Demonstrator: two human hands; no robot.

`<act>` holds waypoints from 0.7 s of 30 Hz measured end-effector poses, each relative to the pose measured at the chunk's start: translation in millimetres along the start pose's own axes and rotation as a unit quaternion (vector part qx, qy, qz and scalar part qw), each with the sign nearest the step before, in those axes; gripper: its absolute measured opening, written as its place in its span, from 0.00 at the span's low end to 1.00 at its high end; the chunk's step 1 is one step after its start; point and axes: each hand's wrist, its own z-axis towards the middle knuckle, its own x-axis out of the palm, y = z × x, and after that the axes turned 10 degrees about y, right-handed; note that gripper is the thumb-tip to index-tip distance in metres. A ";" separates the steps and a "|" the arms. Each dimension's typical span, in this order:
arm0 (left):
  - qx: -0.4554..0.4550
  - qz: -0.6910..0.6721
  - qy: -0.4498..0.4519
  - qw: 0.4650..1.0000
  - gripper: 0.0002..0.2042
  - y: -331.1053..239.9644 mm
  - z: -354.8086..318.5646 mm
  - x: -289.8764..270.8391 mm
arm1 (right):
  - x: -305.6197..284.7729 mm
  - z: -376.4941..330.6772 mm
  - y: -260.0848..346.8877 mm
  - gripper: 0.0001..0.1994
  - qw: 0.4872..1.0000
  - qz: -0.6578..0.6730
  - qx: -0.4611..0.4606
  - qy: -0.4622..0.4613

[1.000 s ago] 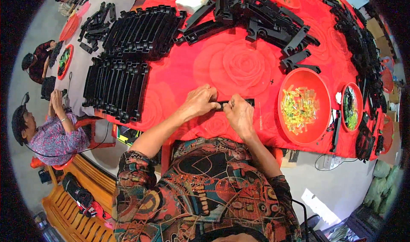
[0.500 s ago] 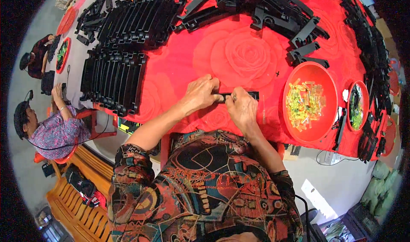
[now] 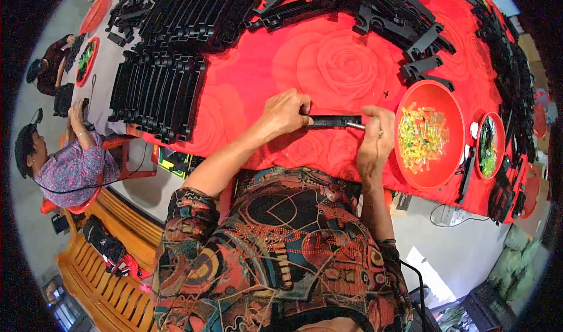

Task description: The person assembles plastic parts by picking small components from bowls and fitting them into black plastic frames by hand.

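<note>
My left hand [image 3: 285, 114] grips the left end of a long black plastic strip [image 3: 332, 121] lying on the red rose-patterned tablecloth [image 3: 328, 62]. My right hand [image 3: 374, 138] sits at the strip's right end, fingers closed on a thin metal tool [image 3: 359, 125] that points into the strip. A red bowl [image 3: 410, 173] of small yellow and green translucent pieces stands just right of my right hand.
Rows of black strips [image 3: 158, 91] are stacked at the table's left, with loose black parts [image 3: 375, 9] heaped along the far and right edges. A smaller red dish [image 3: 488, 147] with green pieces sits right of the bowl. Another person [image 3: 58, 162] sits at the left near a wooden bench [image 3: 99, 273].
My right hand has moved to the right, away from my left hand, and now holds the thin tool at the strip's end. The red bowl lies closer to it.
</note>
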 end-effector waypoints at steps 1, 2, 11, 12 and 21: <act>-0.003 -0.003 0.005 1.000 0.12 -1.2 -0.2 -0.7 | -2.7 -0.7 -1.7 0.13 1.000 -0.005 -0.001 -0.011; -0.006 -0.005 0.010 1.000 0.12 -2.1 0.0 -1.0 | -1.6 -4.2 -9.7 0.12 0.992 0.093 0.086 0.001; 0.064 -0.020 0.034 0.997 0.10 1.3 9.2 2.6 | 13.6 -9.4 -32.2 0.02 0.922 0.317 0.189 0.116; 0.062 -0.019 0.034 0.997 0.10 2.8 9.8 3.2 | 16.0 -9.6 -33.3 0.02 0.920 0.322 0.190 0.117; 0.078 -0.030 0.023 0.996 0.10 2.2 8.9 2.7 | 20.9 -11.9 -39.0 0.02 0.919 0.346 0.170 0.086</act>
